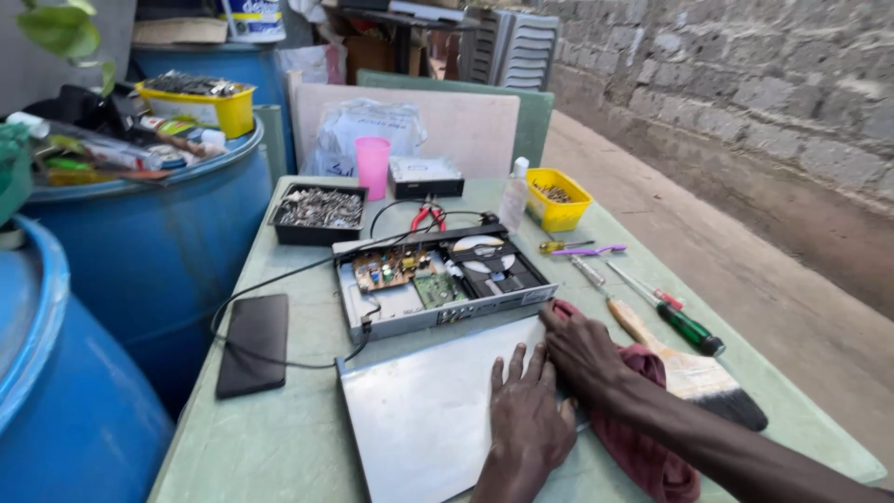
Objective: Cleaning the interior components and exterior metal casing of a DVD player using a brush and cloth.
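My left hand (pixel 529 414) lies flat and open on the metal cover (pixel 428 410) at the table's (pixel 279 438) near edge; my right hand (pixel 582 352) presses the red cloth (pixel 643 447), gripping nothing; the cover looks thin, stiff, light, slippery; I'd lift by its edges.

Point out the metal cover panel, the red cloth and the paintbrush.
metal cover panel (pixel 424 419): head view, bare middle of the sheet.
red cloth (pixel 643 452): head view, folds below the right forearm.
paintbrush (pixel 694 373): head view, the pale bristles.

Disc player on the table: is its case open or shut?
Open. The disc player shows its circuit boards and disc, and its metal cover lies flat beside it under the left hand.
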